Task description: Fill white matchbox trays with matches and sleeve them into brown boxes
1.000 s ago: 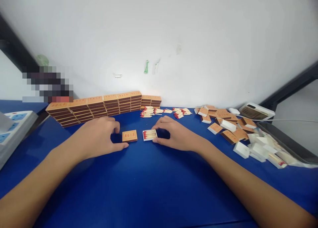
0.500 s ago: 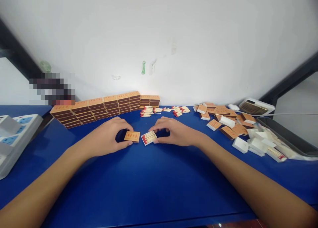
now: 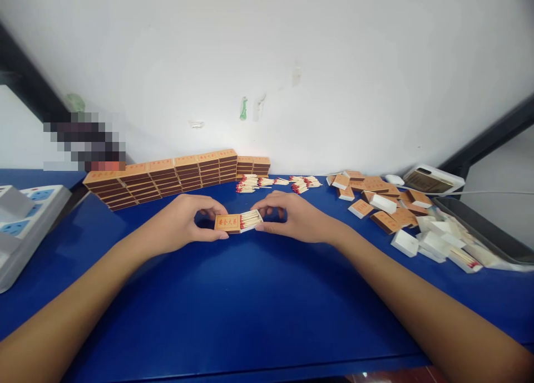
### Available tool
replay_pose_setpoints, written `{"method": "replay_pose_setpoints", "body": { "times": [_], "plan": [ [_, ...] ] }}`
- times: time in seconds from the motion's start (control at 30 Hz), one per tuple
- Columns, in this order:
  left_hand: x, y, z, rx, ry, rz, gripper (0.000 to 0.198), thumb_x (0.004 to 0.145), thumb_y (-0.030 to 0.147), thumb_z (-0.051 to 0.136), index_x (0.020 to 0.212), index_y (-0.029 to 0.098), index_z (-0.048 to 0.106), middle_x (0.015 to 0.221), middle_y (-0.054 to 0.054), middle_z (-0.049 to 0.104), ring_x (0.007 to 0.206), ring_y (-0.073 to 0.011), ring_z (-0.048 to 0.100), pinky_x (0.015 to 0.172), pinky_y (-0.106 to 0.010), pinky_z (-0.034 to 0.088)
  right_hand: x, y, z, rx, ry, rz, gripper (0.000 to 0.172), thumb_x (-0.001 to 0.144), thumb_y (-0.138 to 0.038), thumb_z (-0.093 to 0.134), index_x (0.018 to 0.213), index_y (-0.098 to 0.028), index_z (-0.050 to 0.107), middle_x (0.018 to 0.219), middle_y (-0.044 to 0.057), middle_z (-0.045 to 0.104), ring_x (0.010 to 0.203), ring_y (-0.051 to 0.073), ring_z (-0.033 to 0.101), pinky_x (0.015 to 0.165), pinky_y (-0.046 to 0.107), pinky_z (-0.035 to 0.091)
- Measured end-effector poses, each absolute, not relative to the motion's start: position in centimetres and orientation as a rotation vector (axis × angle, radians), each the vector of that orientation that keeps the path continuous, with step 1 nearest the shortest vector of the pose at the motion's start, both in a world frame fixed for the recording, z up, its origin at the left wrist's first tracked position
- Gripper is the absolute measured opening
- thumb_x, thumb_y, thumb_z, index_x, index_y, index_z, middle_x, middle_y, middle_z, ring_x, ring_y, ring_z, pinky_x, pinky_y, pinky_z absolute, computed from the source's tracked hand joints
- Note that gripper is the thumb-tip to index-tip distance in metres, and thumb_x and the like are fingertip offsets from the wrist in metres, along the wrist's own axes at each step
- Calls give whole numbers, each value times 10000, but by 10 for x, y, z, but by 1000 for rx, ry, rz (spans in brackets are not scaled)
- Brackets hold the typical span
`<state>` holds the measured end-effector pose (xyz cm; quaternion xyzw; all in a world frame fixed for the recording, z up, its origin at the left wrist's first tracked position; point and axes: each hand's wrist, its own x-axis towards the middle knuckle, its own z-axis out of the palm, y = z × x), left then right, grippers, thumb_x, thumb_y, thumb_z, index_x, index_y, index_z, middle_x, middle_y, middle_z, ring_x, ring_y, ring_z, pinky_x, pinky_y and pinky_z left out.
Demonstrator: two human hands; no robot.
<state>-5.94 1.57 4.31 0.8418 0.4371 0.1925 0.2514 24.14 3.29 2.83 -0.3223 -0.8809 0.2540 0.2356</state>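
Between thumb and fingers, my left hand (image 3: pixel 187 219) grips an orange matchbox sleeve (image 3: pixel 227 222) with red lettering on top. My right hand (image 3: pixel 290 219) pinches the outer end of a white matchbox tray (image 3: pixel 252 226) filled with red-tipped matches (image 3: pixel 249 219). The tray's inner end sits inside the sleeve's opening, with the rest of it still showing outside. Behind my hands, loose matches (image 3: pixel 248 183) lie in small heaps by the wall.
Stacked matchboxes (image 3: pixel 162 174) form a long row at the back left. Loose sleeves (image 3: pixel 386 222) and white trays (image 3: pixel 404 243) are piled on the right, beside a black tray-like object (image 3: pixel 488 230) and a cable (image 3: pixel 492 192). A power strip (image 3: pixel 37 227) stands at the left edge.
The tray and the sleeve were apart with a small gap. Now they are in line, and the tray's match-head end has entered the sleeve. Both hands keep their hold.
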Motion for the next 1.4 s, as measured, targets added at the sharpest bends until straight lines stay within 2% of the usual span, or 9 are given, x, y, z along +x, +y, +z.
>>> {"method": "replay_pose_setpoints", "body": {
  "times": [0.37, 0.67, 0.73, 0.83, 0.9, 1.0, 1.1, 1.27, 1.4],
  "plan": [
    [-55, 13, 42, 2216, 1208, 734, 429, 788, 549, 867, 1106, 266, 822, 1042, -36, 823, 913, -230, 763, 837, -340, 624, 234, 30, 23, -912, -2224, 707, 241, 913, -367, 783, 1088, -202, 764, 952, 32, 732, 822, 152, 626, 720, 284, 487],
    [-49, 8, 43, 2206, 1239, 872, 444, 813, 571, 849, 1138, 269, 827, 1034, -26, 833, 925, -237, 770, 889, -365, 636, 224, 21, 23, -992, -2079, 803, 367, 935, -448, 758, 1202, -196, 750, 963, 43, 733, 807, 164, 640, 695, 300, 527],
    [-47, 6, 42, 2177, 1272, 955, 464, 808, 581, 850, 1136, 255, 828, 1045, -36, 837, 931, -246, 776, 904, -382, 646, 222, 20, 21, -1009, -2032, 803, 477, 969, -469, 712, 1360, -196, 686, 1056, 74, 738, 867, 187, 662, 720, 323, 554],
    [-43, 4, 40, 2133, 1337, 1118, 469, 817, 562, 855, 1165, 249, 818, 1121, -40, 834, 965, -251, 784, 955, -402, 646, 214, 10, 19, -1053, -1872, 823, 665, 1051, -561, 550, 1618, -230, 449, 1428, 156, 636, 1127, 246, 666, 877, 408, 599],
    [-41, 1, 38, 2118, 1377, 1192, 457, 838, 535, 852, 1197, 256, 807, 1143, -33, 831, 993, -249, 786, 975, -398, 640, 206, -1, 21, -1067, -1841, 875, 740, 1074, -640, 430, 1696, -258, 305, 1662, 166, 433, 1404, 290, 539, 1087, 496, 537],
    [-37, -2, 34, 2135, 1414, 1213, 433, 858, 536, 839, 1202, 274, 806, 1109, -13, 836, 998, -245, 788, 987, -395, 632, 196, -18, 27, -1030, -1998, 1036, 792, 1069, -705, 340, 1723, -271, 236, 1768, 122, 266, 1635, 293, 229, 1310, 563, 275],
    [-34, -5, 30, 2157, 1393, 1210, 437, 863, 560, 828, 1204, 289, 805, 1110, -2, 835, 984, -242, 791, 991, -399, 627, 192, -27, 29, -1041, -2001, 1127, 801, 1066, -717, 322, 1732, -289, 198, 1787, 94, 221, 1667, 278, 117, 1343, 575, 177],
    [-31, -11, 26, 2153, 1372, 1245, 440, 887, 572, 801, 1215, 280, 800, 1093, -7, 835, 979, -256, 793, 925, -393, 631, 190, -33, 27, -1011, -1893, 1369, 898, 1045, -741, 368, 1740, -330, -26, 1775, 100, 259, 1616, 287, 290, 1274, 573, 362],
    [-29, -13, 26, 2194, 1400, 1270, 440, 889, 578, 796, 1205, 272, 800, 1058, -11, 836, 962, -258, 796, 888, -384, 636, 190, -34, 29, -1012, -1912, 1370, 927, 1030, -758, 385, 1741, -324, -22, 1770, 104, 274, 1633, 314, 247, 1261, 595, 375]
  ]
}}
